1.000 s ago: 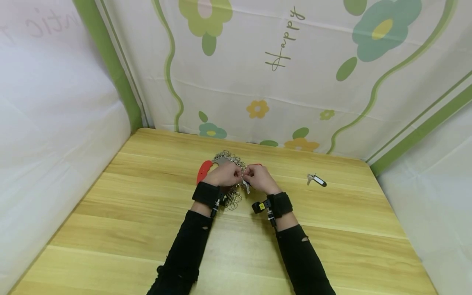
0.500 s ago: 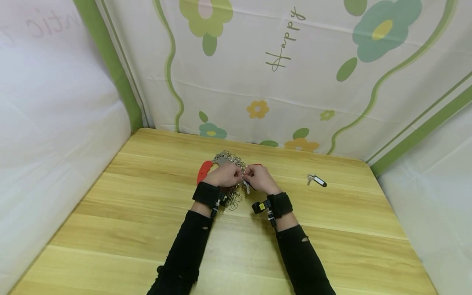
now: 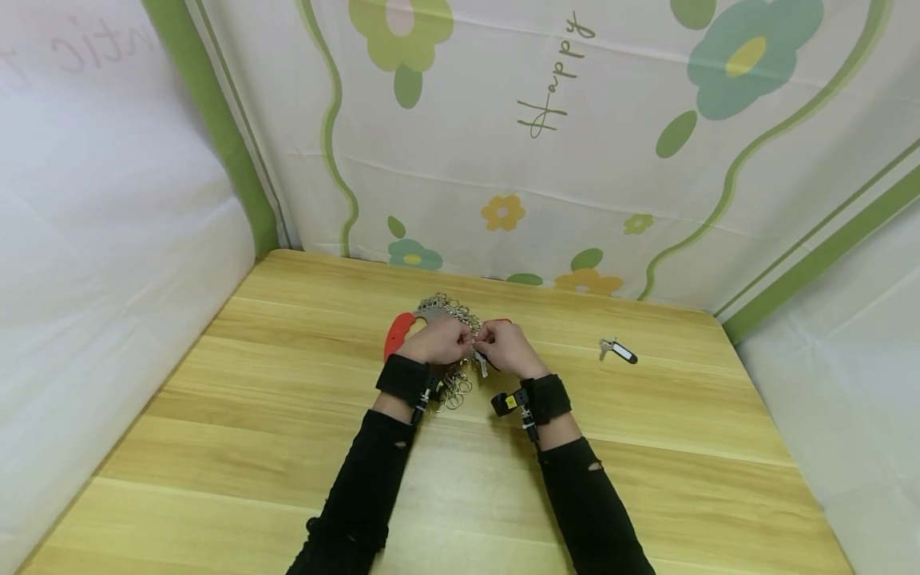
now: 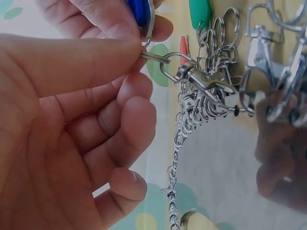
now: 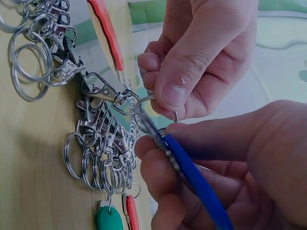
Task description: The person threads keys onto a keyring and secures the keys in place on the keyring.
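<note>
My left hand (image 3: 437,342) pinches a metal split ring (image 4: 156,58) between thumb and forefinger. The ring hangs on a swivel snap clasp (image 4: 192,75), one of a row fixed along a metal plate (image 4: 216,153). My right hand (image 3: 509,349) meets it from the other side and grips a blue key tag (image 5: 196,179) where it joins the ring. A silver key (image 3: 482,365) dangles below the fingers. Other clasps with bare rings (image 5: 72,158) hang close by, and a green tag (image 5: 109,218) and a red tag (image 5: 130,212) hang among them.
A red handle (image 3: 398,334) stands at the left end of the metal plate. Farther right on the wooden table (image 3: 647,407) lies a loose key with a black-and-white tag (image 3: 622,352). Flower-patterned fabric (image 3: 446,176) walls off the back and sides.
</note>
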Motion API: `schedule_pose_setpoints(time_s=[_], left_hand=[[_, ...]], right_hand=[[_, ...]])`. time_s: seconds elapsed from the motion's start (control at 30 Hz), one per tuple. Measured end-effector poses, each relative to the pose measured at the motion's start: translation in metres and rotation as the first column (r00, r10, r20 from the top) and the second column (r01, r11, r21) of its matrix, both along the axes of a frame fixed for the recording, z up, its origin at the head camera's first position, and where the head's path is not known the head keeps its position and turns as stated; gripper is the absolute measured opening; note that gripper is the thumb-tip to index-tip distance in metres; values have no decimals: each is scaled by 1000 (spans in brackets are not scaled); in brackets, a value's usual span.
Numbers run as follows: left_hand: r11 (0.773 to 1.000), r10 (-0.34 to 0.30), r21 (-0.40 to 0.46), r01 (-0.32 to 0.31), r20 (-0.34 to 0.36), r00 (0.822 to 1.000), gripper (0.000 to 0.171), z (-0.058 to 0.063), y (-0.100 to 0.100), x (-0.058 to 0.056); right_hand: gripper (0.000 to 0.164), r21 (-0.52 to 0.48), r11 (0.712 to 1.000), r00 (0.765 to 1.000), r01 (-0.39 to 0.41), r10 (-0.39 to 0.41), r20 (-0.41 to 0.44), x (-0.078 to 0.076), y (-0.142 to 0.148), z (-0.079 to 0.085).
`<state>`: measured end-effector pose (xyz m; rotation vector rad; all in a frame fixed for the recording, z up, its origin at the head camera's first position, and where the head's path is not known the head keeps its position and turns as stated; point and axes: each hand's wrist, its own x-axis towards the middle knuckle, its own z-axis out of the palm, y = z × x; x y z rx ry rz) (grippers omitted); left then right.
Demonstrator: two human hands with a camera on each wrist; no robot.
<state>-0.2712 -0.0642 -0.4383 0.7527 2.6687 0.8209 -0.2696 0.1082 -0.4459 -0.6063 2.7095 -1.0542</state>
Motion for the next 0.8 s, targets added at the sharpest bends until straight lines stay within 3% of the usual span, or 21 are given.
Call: schedule_pose_setpoints(time_s=[0.27, 0.8], left_hand=[[1000, -2, -16, 2, -19, 1000, 32, -1, 1, -1], [999, 31, -13, -31, 12, 999, 31, 2, 2, 2]], right_hand=[[7, -5, 1000, 1000, 2, -2, 7, 1, 0, 3], [7, 1, 1000, 1000, -14, 14, 0, 2, 0, 3]])
